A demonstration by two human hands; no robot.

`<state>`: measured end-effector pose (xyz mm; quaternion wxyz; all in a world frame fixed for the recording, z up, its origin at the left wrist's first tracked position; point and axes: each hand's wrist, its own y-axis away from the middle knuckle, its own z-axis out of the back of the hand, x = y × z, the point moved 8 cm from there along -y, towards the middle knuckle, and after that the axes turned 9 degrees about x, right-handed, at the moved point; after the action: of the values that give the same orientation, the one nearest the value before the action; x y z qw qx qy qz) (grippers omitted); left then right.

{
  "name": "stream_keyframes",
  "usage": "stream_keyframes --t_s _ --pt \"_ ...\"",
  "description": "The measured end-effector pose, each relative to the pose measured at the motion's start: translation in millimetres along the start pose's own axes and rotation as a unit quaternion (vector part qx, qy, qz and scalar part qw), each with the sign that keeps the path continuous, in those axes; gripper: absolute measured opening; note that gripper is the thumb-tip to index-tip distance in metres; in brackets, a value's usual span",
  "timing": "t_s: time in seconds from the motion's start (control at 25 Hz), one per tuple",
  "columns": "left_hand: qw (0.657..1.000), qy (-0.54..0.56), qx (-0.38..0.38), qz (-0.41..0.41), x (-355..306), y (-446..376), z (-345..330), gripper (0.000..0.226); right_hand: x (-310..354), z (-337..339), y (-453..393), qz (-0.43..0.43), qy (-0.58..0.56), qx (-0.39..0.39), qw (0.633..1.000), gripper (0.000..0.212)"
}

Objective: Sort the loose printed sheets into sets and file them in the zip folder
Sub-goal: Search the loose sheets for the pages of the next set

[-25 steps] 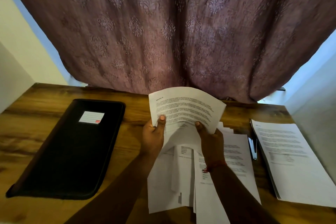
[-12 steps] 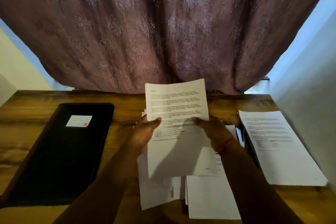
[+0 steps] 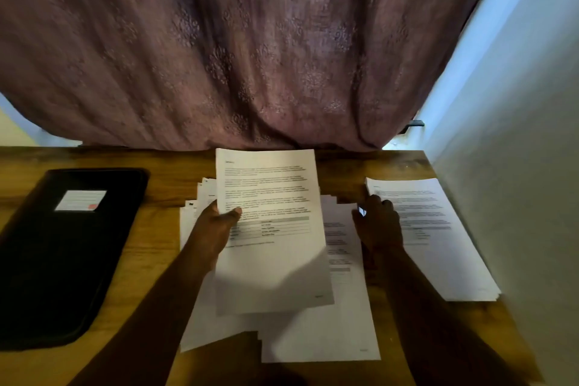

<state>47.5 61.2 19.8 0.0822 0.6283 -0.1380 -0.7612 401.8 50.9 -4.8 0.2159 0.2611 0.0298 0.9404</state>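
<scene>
My left hand (image 3: 216, 229) holds a printed sheet (image 3: 269, 229) by its left edge, thumb on top, lifted a little above the loose sheets (image 3: 316, 335) spread on the middle of the table. My right hand (image 3: 379, 222) is off that sheet and lies further right, between the loose sheets and a neat stack of printed sheets (image 3: 438, 244). Its fingers curl over a small dark and silver stapler (image 3: 362, 211), of which only a shiny bit shows by the thumb. The black zip folder (image 3: 62, 254) lies closed at the left, with a white label (image 3: 80, 200) on it.
The wooden table (image 3: 156, 260) ends at a mauve patterned curtain (image 3: 250, 56) along its far edge. A pale wall (image 3: 517, 166) stands close on the right, just beyond the neat stack.
My right hand has let go of the held sheet and moved right, down onto the stapler beside the neat stack. My left hand alone now holds the sheet, lower and flatter.
</scene>
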Motion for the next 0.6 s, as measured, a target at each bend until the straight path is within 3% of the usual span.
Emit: stream_keyframes --t_s 0.12,0.28,0.6 --pt "1.000 0.002 -0.014 0.013 5 7 -12 0.034 -26 -15 -16 -0.032 0.062 0.050 0.996 0.046" --pt "0.999 0.008 -0.027 0.020 9 15 -23 0.029 -14 -23 -25 0.036 0.114 0.046 0.992 0.039" --pt "0.999 0.006 -0.045 0.020 17 25 -23 0.037 -21 -17 -40 0.081 0.038 0.016 0.996 0.032"
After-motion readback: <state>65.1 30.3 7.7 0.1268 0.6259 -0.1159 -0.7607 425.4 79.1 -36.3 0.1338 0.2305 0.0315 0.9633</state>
